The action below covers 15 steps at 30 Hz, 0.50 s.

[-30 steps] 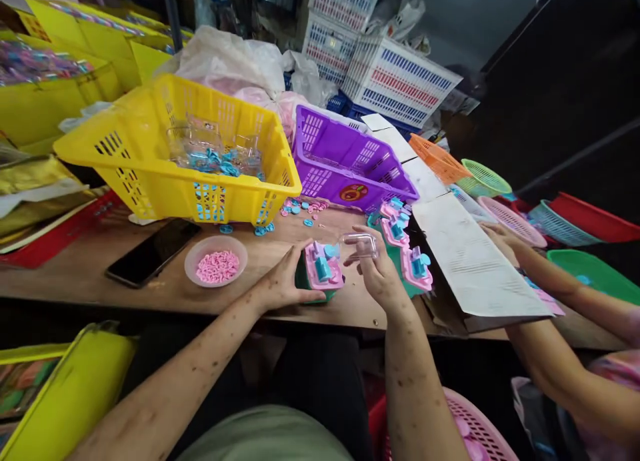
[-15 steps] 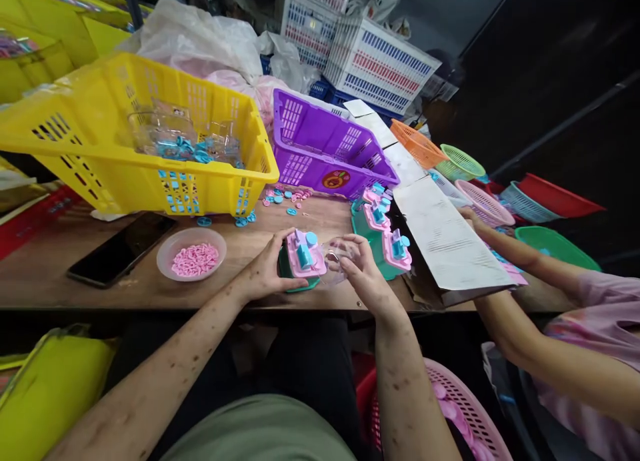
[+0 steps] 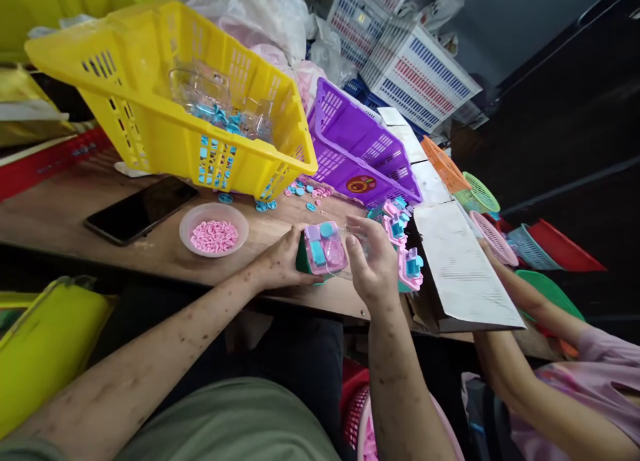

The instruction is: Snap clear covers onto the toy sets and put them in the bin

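Note:
My left hand (image 3: 283,262) is wrapped round the side of a small toy box (image 3: 316,253) with a green body and a pink top that carries blue and lilac pieces. A clear plastic cover (image 3: 358,239) lies between the thumb and fingers of my right hand (image 3: 376,264), beside the pink top. Its near edge seems to reach over the toy, though it is hard to make out. Just past my right hand stand several similar toy boxes (image 3: 411,267), partly hidden by it. A bowl (image 3: 185,242) of small pink pieces sits left of my left hand.
A yellow basket (image 3: 165,131) with clear covers and blue parts stands behind the bowl, next to a purple basket (image 3: 333,141). A phone (image 3: 143,211) lies at the left. White cardboard (image 3: 463,261) borders the right side; a co-worker's arm (image 3: 530,387) is beyond it.
My right hand has brought the clear cover from the toy's right side up against its top. My left hand keeps its hold on the toy. The camera view has shifted and tilted.

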Available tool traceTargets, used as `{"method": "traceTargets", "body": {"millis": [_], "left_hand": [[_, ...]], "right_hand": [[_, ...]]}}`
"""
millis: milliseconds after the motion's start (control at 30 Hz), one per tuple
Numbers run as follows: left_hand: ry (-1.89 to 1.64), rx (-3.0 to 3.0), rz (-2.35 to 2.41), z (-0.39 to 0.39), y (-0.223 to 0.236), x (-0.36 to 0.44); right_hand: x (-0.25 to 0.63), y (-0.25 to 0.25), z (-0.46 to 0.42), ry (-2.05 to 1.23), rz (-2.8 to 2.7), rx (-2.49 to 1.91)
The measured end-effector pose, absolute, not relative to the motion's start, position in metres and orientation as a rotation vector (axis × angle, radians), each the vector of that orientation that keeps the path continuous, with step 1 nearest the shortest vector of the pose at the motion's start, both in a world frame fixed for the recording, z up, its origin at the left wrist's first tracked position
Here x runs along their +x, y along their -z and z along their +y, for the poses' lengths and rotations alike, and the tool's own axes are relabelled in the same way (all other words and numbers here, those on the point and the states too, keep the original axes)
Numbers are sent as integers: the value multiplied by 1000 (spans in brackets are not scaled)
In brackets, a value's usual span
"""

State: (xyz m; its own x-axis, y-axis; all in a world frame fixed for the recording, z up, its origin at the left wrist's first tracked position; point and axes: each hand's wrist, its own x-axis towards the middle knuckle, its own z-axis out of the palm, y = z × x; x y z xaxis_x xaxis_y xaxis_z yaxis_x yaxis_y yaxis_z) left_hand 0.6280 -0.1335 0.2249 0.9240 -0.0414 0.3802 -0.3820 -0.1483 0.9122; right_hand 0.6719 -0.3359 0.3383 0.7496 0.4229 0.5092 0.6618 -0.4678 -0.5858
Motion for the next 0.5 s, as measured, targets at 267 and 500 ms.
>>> {"method": "traceTargets", "body": {"millis": [267,500], "left_hand": [[-375,1763,-286,-138,-212,633],[-401,1792,-259,-136,-223,629]], "right_hand": [[681,-307,-353,38,-442,-2039],[689,-290,-357,115,-178,-1684]]}}
